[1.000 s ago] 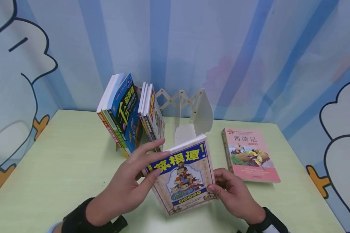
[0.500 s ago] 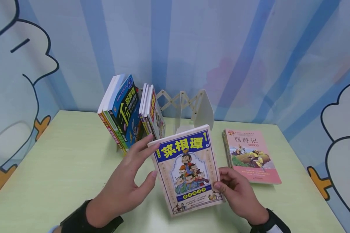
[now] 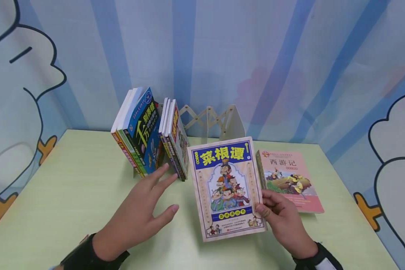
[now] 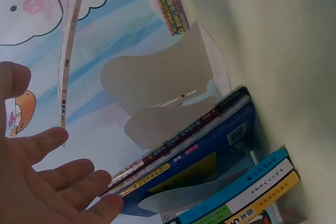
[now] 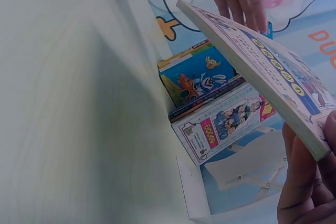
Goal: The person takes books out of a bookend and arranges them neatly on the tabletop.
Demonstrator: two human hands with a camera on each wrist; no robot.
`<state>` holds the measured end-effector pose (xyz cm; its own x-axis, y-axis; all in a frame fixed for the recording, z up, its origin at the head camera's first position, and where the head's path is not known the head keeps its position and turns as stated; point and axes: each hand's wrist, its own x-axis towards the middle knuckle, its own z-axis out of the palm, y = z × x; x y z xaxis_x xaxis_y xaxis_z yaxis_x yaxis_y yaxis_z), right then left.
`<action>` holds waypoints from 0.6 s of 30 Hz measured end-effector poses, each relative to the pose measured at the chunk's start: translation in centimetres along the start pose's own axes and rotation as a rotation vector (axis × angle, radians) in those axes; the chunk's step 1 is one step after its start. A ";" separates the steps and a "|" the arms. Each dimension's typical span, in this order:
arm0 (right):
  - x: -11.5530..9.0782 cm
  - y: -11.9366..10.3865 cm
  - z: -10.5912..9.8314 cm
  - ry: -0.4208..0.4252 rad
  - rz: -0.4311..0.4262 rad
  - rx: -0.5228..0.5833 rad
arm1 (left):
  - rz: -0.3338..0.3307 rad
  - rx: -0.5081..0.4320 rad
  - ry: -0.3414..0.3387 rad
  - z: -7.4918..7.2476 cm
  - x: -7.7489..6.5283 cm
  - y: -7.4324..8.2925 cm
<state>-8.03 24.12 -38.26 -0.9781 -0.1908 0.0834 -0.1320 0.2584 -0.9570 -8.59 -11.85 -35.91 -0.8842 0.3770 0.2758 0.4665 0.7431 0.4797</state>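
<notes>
My right hand pinches a thin comic book by its lower right edge, thumb on the front cover. The book is held up over the table, its blue title band and cartoon figures facing the head camera. To its left, my left hand hovers with fingers spread and holds nothing. In the left wrist view the book's narrow spine shows beyond the fingertips. Behind the left hand, a white extendable book rack holds upright books: a thick leaning group and a thinner group.
A pile of books topped by a pink-covered one lies flat on the pale green table at the right. The rack's right-hand section stands partly hidden behind the held book. A patterned blue curtain hangs behind the table.
My left hand has let go of the comic book and drawn away to the left. The right hand has moved the book rightward and slightly up, turning it more upright.
</notes>
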 end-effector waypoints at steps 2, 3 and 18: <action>0.0 0.0 -0.1 0.014 0.035 -0.004 | 0.017 0.054 -0.017 0.3 -0.1 -0.4; 0.0 0.1 -0.2 0.021 0.053 -0.002 | 0.024 0.073 -0.022 0.4 -0.1 -0.6; -0.2 1.2 -4.2 0.093 0.048 -0.018 | 0.017 0.082 -0.022 0.4 -0.1 -1.2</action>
<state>-8.70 28.49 -38.27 -0.9940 -0.0893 0.0638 -0.0867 0.2822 -0.9554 -9.06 -12.52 -36.83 -0.8767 0.4018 0.2644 0.4790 0.7787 0.4051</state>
